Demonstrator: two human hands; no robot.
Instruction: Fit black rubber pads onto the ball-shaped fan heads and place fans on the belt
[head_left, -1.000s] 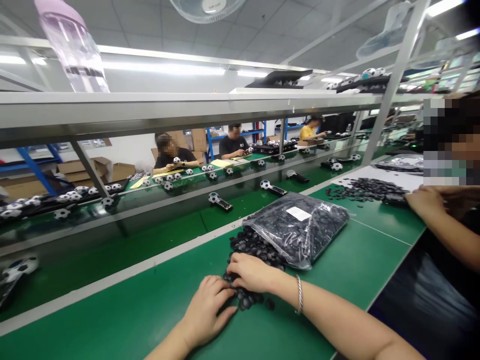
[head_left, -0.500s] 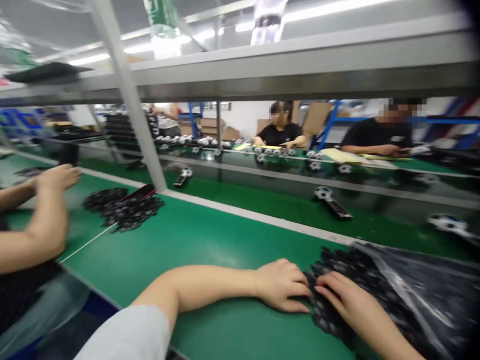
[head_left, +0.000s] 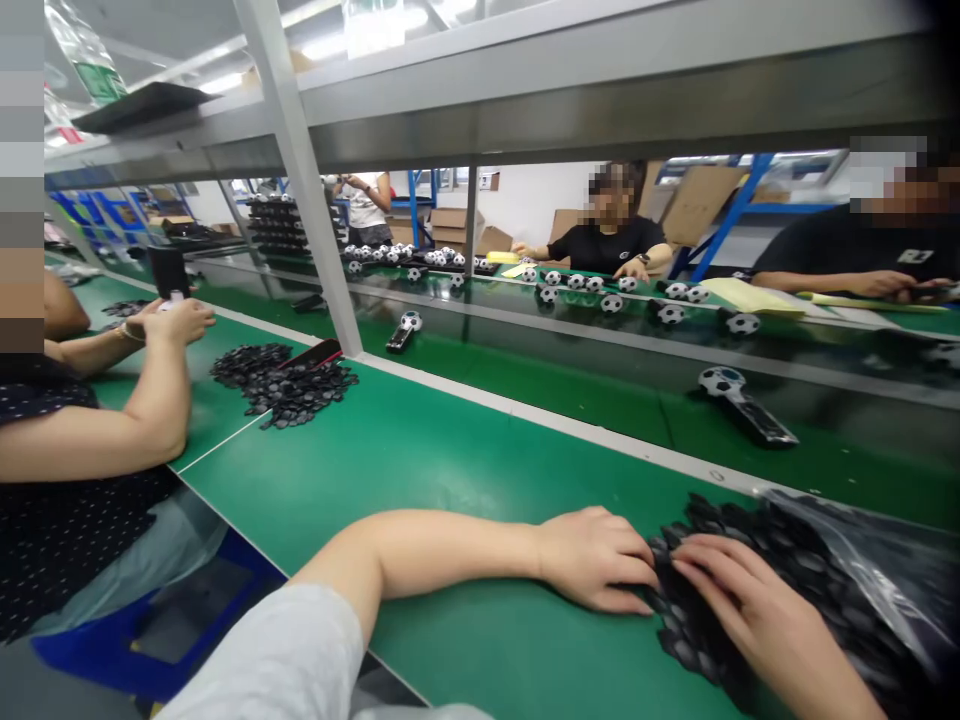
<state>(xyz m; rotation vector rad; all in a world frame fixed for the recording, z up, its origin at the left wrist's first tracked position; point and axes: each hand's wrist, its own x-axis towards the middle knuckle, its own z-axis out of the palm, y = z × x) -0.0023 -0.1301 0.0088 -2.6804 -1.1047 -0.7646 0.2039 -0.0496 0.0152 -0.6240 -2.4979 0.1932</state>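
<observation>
My left hand (head_left: 600, 560) rests on the green bench at the left edge of a heap of small black parts (head_left: 814, 575). Its fingers are bent round a small black part (head_left: 661, 562) at the heap's edge. Facing it, my right hand (head_left: 765, 600) lies over the heap, with thumb and fingers pinched together on the same spot. The part is mostly hidden by the fingertips, so its exact shape cannot be made out. A clear plastic bag (head_left: 881, 555) lies over the right side of the heap.
A conveyor (head_left: 540, 380) runs behind the bench, carrying soccer-ball-headed devices (head_left: 724, 385). Another black heap (head_left: 300, 390) lies left, beside a co-worker's arm (head_left: 161, 400). A metal post (head_left: 307, 200) and an overhead shelf (head_left: 570, 90) stand in front. Two people sit opposite.
The view has turned slightly, and the devices on the conveyor appear further right. Both hands stay together at the heap's left edge, with little change in their fingers.
</observation>
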